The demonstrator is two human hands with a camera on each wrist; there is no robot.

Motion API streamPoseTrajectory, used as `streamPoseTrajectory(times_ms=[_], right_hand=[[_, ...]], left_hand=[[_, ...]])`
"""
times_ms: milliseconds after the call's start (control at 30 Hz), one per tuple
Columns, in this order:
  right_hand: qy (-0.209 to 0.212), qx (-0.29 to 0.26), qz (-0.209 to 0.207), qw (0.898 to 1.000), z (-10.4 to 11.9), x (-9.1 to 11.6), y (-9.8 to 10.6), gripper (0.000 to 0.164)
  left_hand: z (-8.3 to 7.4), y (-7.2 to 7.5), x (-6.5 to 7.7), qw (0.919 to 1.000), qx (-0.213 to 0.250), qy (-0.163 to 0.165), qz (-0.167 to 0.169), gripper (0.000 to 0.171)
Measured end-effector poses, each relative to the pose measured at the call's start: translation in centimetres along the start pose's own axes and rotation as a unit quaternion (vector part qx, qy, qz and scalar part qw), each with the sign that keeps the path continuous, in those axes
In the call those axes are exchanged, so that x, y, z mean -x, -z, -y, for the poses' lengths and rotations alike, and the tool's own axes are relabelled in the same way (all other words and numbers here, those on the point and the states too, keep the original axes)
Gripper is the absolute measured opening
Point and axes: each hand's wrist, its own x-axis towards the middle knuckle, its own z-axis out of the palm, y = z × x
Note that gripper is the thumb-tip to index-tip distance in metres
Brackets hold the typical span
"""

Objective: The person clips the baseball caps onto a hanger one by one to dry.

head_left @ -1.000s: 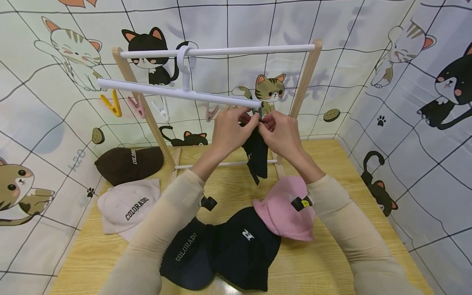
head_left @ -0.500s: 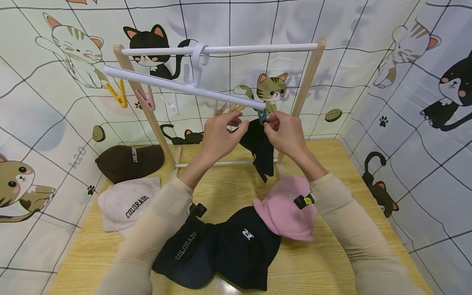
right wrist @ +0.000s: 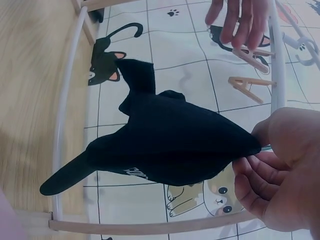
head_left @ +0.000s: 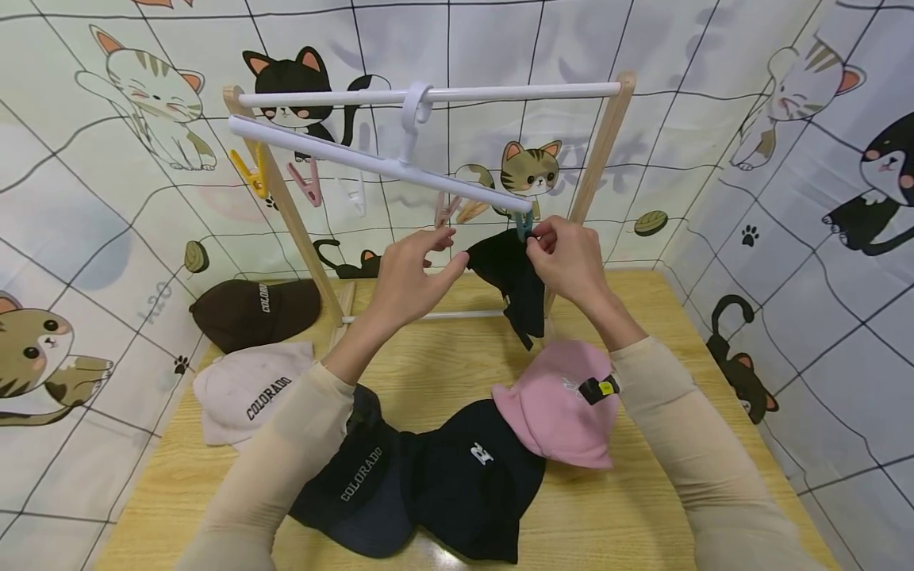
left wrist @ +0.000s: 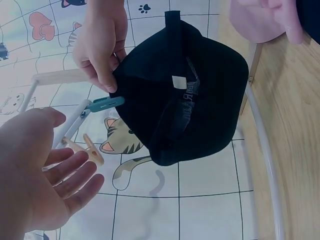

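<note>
- So the black cap (head_left: 510, 266) is hanging from the teal clip (head_left: 524, 224) at the right end of the white hanger (head_left: 385, 168), above the table (head_left: 421, 365), and the right hand (head_left: 569, 258) has its upper edge pinched between thumb and fingers.
- Biggest worry imo: the clip's bite. In the left wrist view it seems to catch only a bit of the edge. If that's all it's got, letting go could let the cap slide out. Can't tell how deep the cloth sits in there.
- The left hand (head_left: 414, 274) is no backup rn: fingers spread, holding nothing, off to the cap's left. If the clip slipped, it'd probably be a late catch.
- Hanger slants down to the right in the head view. Cap on that end plus any tug from the fingers could tip it more, or twist the hook (head_left: 414, 111) along the white rod (head_left: 514, 93).
- Left fingertips look close to the pale pink clip (head_left: 446, 210) (can't tell if touching), so a careless swipe might set the whole hanger swinging.
- If it did drop, the pink hat (head_left: 564, 412) sits just below and could get knocked.
</note>
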Motion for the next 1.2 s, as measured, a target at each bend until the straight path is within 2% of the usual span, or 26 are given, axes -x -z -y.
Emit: streamPoseTrajectory(times_ms=[400, 700, 1000, 1200], right_hand=[[-0.015, 0.004, 0.001, 1.0, -1.2, 0.1, 0.6, 0.024], [-0.016, 0.0, 0.0, 1.0, -2.0, 0.4, 1.0, 0.025], [0.003, -0.008, -0.008, 1.0, -2.5, 0.8, 1.1, 0.025], [0.007, -0.013, -0.004, 1.0, -2.4, 0.8, 1.4, 0.026]], left_hand=[[0.2, 1.1, 2.8, 0.9991, -0.004, -0.003, 0.041, 0.053], [-0.5, 1.8, 5.4, 0.997, -0.009, 0.003, 0.077, 0.058], [-1.7, 1.4, 7.9, 0.9948, 0.02, -0.021, 0.098, 0.057], [-3.0, 0.5, 9.5, 0.9927, 0.035, -0.043, 0.107, 0.055]])
